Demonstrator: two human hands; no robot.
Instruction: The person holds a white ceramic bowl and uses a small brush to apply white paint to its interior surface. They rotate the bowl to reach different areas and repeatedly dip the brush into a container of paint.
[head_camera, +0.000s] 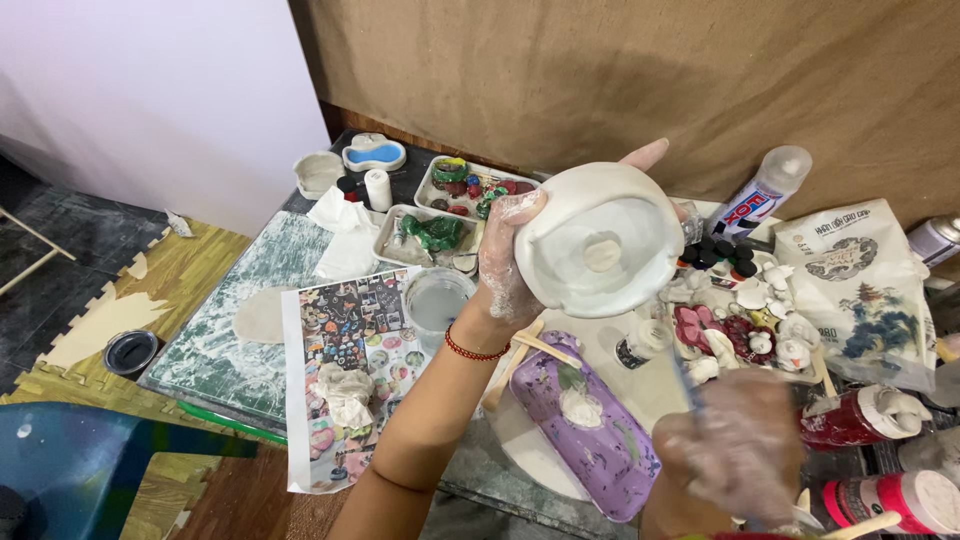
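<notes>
White wall (150, 90), brown burlap-like backdrop (560, 70), yellow foam floor mats (190, 265), dark tiles (60, 215).

The bowl (600, 240) I hold is plain white, its underside pale and unpainted. Just below it lies a purple tray (590, 420) with green leaf marks and a white blob. Left of the bowl, a sheet (350, 370) of many-coloured pictures; right of it, red and white pieces (740, 335).

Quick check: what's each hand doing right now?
Left hand: gloved, closed around a white bowl, held up and tilted toward the camera.
Right hand: gloved and blurred, gripping a thin brush.
</notes>
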